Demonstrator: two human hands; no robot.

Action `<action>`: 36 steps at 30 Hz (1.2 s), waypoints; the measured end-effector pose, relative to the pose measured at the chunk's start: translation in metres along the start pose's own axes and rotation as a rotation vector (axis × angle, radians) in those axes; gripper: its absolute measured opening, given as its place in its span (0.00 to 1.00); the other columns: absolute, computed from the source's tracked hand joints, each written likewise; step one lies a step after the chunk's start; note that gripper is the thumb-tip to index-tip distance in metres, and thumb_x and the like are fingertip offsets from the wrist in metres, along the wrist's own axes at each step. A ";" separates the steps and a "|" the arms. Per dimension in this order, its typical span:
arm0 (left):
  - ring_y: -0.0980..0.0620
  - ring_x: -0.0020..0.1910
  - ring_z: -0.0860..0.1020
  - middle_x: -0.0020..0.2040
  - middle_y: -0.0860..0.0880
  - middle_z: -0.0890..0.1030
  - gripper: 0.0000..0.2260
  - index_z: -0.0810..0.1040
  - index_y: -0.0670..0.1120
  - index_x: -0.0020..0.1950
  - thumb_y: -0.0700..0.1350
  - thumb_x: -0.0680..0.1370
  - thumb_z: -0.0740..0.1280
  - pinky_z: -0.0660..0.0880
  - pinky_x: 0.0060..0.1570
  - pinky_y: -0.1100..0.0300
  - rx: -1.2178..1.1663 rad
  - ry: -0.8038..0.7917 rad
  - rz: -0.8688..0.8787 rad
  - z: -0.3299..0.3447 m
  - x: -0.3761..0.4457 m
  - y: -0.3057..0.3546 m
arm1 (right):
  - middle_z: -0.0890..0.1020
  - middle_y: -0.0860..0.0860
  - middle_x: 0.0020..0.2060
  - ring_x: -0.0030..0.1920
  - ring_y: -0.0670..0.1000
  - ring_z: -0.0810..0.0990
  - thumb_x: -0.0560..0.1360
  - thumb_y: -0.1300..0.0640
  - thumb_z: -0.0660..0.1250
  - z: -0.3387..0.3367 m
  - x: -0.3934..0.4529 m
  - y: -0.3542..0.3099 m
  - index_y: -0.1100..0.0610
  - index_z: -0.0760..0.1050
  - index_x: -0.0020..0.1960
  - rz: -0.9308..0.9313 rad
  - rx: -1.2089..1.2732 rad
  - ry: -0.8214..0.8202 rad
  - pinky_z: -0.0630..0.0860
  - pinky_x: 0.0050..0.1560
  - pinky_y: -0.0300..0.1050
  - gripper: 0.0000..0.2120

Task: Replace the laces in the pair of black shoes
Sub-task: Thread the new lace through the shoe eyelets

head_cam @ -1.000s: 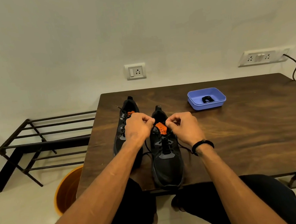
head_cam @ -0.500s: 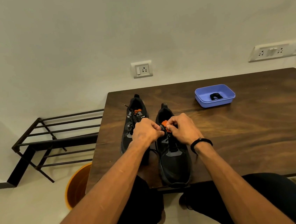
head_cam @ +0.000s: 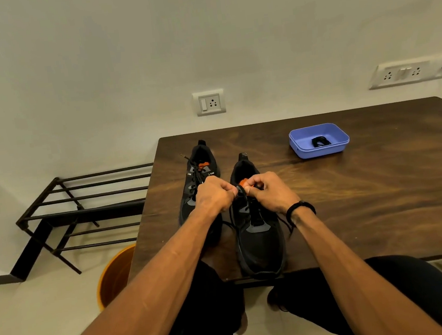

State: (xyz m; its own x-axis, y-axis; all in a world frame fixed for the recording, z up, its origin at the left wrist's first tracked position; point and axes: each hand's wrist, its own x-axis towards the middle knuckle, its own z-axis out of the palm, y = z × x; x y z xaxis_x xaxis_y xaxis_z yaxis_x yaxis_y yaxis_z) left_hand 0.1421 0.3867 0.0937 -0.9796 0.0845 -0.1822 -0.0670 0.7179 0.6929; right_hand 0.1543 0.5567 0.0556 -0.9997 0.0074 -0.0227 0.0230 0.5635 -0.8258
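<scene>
Nearest us, the right shoe (head_cam: 258, 234) lies on the table (head_cam: 367, 193) with its toe at the near edge and its heel pointing away, so its long axis runs straight out from us. A loose run of lace (head_cam: 231, 222) trails off its left flank and another hangs off its right flank under our right wrist.

Just beyond the toe box, both our hands meet over the top of the lacing. Our left hand (head_cam: 213, 195) comes in from the left, fingers curled with thumb and forefinger pinched together. Our right hand (head_cam: 268, 191) comes in from the right, curled the same way. The fingertips nearly touch across the orange tongue (head_cam: 242, 183). We judge each hand pinches a lace strand at the upper eyelets, though the strand between the fingers is too small to make out.

The relation that counts: the lace sits right at the pinch, and the eyelet rows run along the shoe's axis towards and away from us. So any pull to free or feed lace should go sideways, left hand left and right hand right, across that axis. Both hands are equally near.

Further out and to the left stands the left shoe (head_cam: 198, 182), parallel, laced and untouched. Far right sits the blue tray (head_cam: 301, 146) with a coiled black lace (head_cam: 320, 141) inside, well apart from either hand.
</scene>
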 end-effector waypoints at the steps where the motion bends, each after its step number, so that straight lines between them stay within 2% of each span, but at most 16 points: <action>1: 0.51 0.45 0.85 0.41 0.49 0.87 0.05 0.87 0.52 0.45 0.47 0.79 0.73 0.82 0.49 0.56 0.010 0.002 0.009 0.000 0.000 0.000 | 0.85 0.46 0.46 0.48 0.43 0.82 0.81 0.57 0.70 0.001 0.000 0.000 0.55 0.86 0.51 0.011 0.005 0.002 0.73 0.43 0.34 0.06; 3: 0.53 0.44 0.84 0.43 0.50 0.87 0.03 0.87 0.52 0.46 0.47 0.78 0.74 0.81 0.47 0.57 0.043 0.002 0.034 0.002 0.001 0.001 | 0.85 0.48 0.48 0.51 0.44 0.82 0.82 0.57 0.68 0.006 0.001 0.002 0.53 0.86 0.48 0.004 -0.028 0.028 0.77 0.48 0.36 0.08; 6: 0.54 0.42 0.84 0.41 0.51 0.86 0.05 0.85 0.52 0.40 0.48 0.76 0.77 0.82 0.48 0.56 0.136 0.018 0.105 0.004 0.001 0.003 | 0.82 0.52 0.52 0.57 0.48 0.82 0.81 0.52 0.68 0.015 0.008 0.013 0.46 0.84 0.43 0.026 -0.115 0.049 0.80 0.60 0.51 0.09; 8: 0.54 0.40 0.83 0.38 0.51 0.85 0.07 0.86 0.51 0.39 0.50 0.75 0.77 0.82 0.47 0.53 0.187 0.030 0.138 0.005 0.001 0.004 | 0.82 0.52 0.54 0.59 0.48 0.81 0.81 0.52 0.67 0.015 0.008 0.014 0.46 0.85 0.44 0.036 -0.102 0.040 0.79 0.63 0.52 0.10; 11: 0.52 0.41 0.83 0.40 0.51 0.86 0.07 0.87 0.52 0.43 0.54 0.76 0.75 0.83 0.46 0.51 0.222 0.067 0.167 0.003 0.001 0.007 | 0.83 0.50 0.52 0.54 0.47 0.82 0.82 0.56 0.66 0.004 -0.001 0.000 0.49 0.86 0.48 0.026 -0.071 -0.001 0.79 0.59 0.48 0.10; 13: 0.52 0.41 0.83 0.41 0.52 0.86 0.06 0.87 0.53 0.43 0.53 0.76 0.75 0.83 0.46 0.50 0.241 0.068 0.168 0.001 0.003 0.007 | 0.83 0.51 0.56 0.57 0.48 0.82 0.81 0.58 0.67 -0.002 -0.003 0.000 0.46 0.85 0.52 0.025 -0.097 -0.058 0.79 0.61 0.49 0.10; 16: 0.51 0.38 0.83 0.37 0.51 0.85 0.07 0.85 0.49 0.39 0.49 0.76 0.72 0.83 0.44 0.50 0.230 0.037 0.145 0.000 0.000 0.012 | 0.81 0.51 0.60 0.59 0.49 0.81 0.78 0.54 0.71 -0.007 -0.006 0.003 0.42 0.84 0.55 0.043 -0.156 -0.071 0.80 0.64 0.52 0.09; 19: 0.46 0.40 0.83 0.39 0.45 0.86 0.11 0.84 0.42 0.41 0.49 0.76 0.68 0.81 0.44 0.50 0.110 0.110 0.102 -0.006 0.000 0.014 | 0.82 0.51 0.56 0.55 0.51 0.82 0.77 0.49 0.73 -0.013 -0.010 0.000 0.45 0.84 0.55 0.051 -0.244 0.000 0.81 0.57 0.50 0.07; 22: 0.45 0.35 0.83 0.36 0.44 0.85 0.17 0.83 0.38 0.39 0.49 0.78 0.64 0.82 0.44 0.48 -0.162 0.240 0.008 -0.017 0.006 0.010 | 0.80 0.51 0.51 0.51 0.52 0.79 0.76 0.46 0.75 -0.023 -0.018 -0.008 0.48 0.79 0.53 0.060 -0.328 0.012 0.74 0.47 0.46 0.09; 24: 0.51 0.30 0.79 0.34 0.47 0.83 0.16 0.80 0.41 0.40 0.46 0.82 0.61 0.80 0.39 0.51 -0.620 0.301 -0.131 -0.025 0.008 0.013 | 0.79 0.49 0.48 0.49 0.50 0.78 0.73 0.45 0.78 -0.034 -0.023 -0.013 0.51 0.79 0.53 0.062 -0.377 -0.035 0.74 0.45 0.45 0.15; 26: 0.52 0.33 0.82 0.40 0.44 0.84 0.13 0.76 0.42 0.47 0.46 0.87 0.56 0.80 0.39 0.57 -1.158 0.363 -0.286 -0.038 0.001 0.017 | 0.77 0.46 0.46 0.47 0.48 0.77 0.68 0.43 0.81 -0.043 -0.028 -0.017 0.52 0.78 0.55 0.074 -0.411 -0.092 0.73 0.42 0.43 0.22; 28: 0.49 0.42 0.86 0.50 0.39 0.85 0.15 0.73 0.37 0.65 0.45 0.88 0.53 0.83 0.45 0.59 -1.444 0.422 -0.328 -0.044 0.003 0.014 | 0.76 0.45 0.45 0.45 0.45 0.75 0.64 0.43 0.84 -0.048 -0.030 -0.016 0.51 0.77 0.56 0.093 -0.415 -0.112 0.69 0.39 0.41 0.27; 30: 0.48 0.48 0.87 0.56 0.39 0.85 0.18 0.67 0.38 0.75 0.44 0.87 0.54 0.84 0.51 0.56 -1.320 0.451 -0.285 -0.039 0.007 0.009 | 0.75 0.44 0.45 0.45 0.45 0.74 0.63 0.44 0.85 -0.048 -0.030 -0.016 0.50 0.77 0.56 0.096 -0.407 -0.110 0.67 0.38 0.41 0.28; 32: 0.52 0.49 0.85 0.53 0.46 0.86 0.12 0.78 0.45 0.64 0.48 0.86 0.59 0.82 0.54 0.54 -0.801 0.380 -0.094 -0.029 0.009 0.006 | 0.75 0.44 0.46 0.45 0.45 0.73 0.62 0.45 0.85 -0.045 -0.030 -0.016 0.50 0.76 0.55 0.091 -0.402 -0.099 0.67 0.38 0.41 0.28; 34: 0.55 0.50 0.84 0.50 0.52 0.86 0.09 0.83 0.51 0.52 0.51 0.83 0.65 0.79 0.57 0.57 -0.262 0.177 0.152 -0.018 0.009 0.005 | 0.76 0.45 0.47 0.46 0.46 0.74 0.61 0.45 0.86 -0.043 -0.030 -0.018 0.50 0.76 0.55 0.081 -0.400 -0.088 0.67 0.38 0.41 0.29; 36: 0.54 0.53 0.83 0.53 0.51 0.86 0.07 0.85 0.49 0.56 0.48 0.81 0.70 0.77 0.59 0.59 0.024 -0.048 0.264 -0.002 0.012 0.003 | 0.76 0.45 0.48 0.47 0.47 0.75 0.61 0.45 0.86 -0.043 -0.031 -0.017 0.49 0.76 0.55 0.080 -0.399 -0.080 0.67 0.38 0.41 0.29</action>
State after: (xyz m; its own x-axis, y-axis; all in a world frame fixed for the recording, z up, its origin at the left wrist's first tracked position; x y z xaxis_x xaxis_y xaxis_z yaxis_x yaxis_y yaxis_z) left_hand 0.1299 0.3880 0.0953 -0.9525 0.3032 -0.0303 0.1949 0.6827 0.7043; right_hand 0.1848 0.5824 0.0940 -0.9909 0.0094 -0.1346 0.0809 0.8399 -0.5367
